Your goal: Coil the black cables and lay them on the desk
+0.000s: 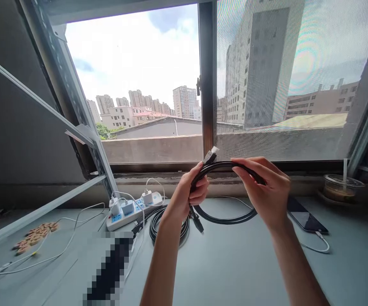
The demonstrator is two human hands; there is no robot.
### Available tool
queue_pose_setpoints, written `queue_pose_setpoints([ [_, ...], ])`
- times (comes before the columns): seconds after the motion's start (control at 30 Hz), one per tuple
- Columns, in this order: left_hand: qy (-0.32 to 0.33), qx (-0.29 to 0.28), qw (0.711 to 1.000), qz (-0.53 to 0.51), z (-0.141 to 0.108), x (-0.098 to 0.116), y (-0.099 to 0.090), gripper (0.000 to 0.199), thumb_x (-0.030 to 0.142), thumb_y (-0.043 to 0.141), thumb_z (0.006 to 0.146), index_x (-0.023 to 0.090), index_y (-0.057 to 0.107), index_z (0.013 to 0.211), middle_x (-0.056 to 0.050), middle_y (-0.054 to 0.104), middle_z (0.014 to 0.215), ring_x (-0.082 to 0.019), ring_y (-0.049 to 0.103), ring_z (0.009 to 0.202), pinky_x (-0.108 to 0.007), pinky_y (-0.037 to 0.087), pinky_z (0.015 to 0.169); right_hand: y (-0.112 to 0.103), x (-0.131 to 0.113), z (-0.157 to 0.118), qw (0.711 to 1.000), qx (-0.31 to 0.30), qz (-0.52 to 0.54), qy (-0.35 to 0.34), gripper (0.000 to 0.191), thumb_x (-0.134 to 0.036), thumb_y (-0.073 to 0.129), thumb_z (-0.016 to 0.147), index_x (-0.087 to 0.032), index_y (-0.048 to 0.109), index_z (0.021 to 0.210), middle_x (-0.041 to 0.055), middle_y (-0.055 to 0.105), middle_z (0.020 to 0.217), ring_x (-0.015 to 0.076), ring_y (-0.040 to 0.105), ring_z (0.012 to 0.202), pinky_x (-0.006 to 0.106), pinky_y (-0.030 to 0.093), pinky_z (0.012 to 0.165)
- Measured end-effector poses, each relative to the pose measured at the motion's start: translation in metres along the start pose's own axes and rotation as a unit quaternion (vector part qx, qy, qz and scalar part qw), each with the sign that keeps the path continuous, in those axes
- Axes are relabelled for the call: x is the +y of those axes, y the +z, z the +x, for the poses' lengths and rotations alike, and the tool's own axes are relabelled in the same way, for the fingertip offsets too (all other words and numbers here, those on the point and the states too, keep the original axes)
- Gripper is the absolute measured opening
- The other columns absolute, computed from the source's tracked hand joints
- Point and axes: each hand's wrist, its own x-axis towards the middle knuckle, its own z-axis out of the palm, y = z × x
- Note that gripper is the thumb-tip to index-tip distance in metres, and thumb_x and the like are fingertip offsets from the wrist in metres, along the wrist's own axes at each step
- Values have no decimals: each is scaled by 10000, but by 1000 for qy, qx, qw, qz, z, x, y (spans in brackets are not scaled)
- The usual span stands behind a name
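Nearest the camera, the left hand (184, 193) grips a coiled black cable (224, 220) near its connectors, while the right hand (267, 185) pinches the loop's far side above the bench (228, 263). Should the left fingers loosen, the loops could spring apart, or the dangling plug might snag the second coil (154, 229) below.

Looped black cable (225, 222) between both hands (193, 189) (265, 180), above a pale table (228, 267).
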Motion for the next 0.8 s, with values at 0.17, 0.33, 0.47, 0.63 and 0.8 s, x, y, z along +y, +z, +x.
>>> queue_pose_setpoints([
  [0.17,21,20,999,15,-2,1,-3,502,571,582,813,160,413,581,100,173,418,-24,129,341,-134,86,311,-1,3,1,999,-39,7,17,167,-203,594,867,-225,721,975,13,679,858,109,608,732,223,450,617],
  [0.33,27,-5,999,23,2,-4,5,450,549,560,840,124,554,693,91,248,398,-31,208,312,-137,151,304,-4,12,1,998,-54,12,35,172,-231,573,882,-242,723,964,5,688,883,114,624,767,221,455,633],
  [0.47,30,1,999,14,7,-9,7,474,594,527,842,128,605,809,95,262,385,-45,219,269,-152,155,277,-4,13,1,997,-68,6,45,171,-270,563,886,-249,726,934,17,688,893,132,630,774,234,460,626],
  [0.63,-48,-81,996,-1,6,-9,1,406,543,541,847,143,602,821,104,214,396,-28,127,276,-142,93,284,-4,12,2,996,-81,-5,44,129,-309,610,855,-275,724,904,23,633,1006,85,544,618,231,417,522],
  [0.8,-113,-138,984,8,6,-7,-4,385,524,565,816,145,585,749,104,191,389,-26,99,278,-145,74,284,-7,17,3,990,-141,-8,30,204,-338,594,866,-319,691,1044,19,608,1132,105,588,724,225,431,544],
])
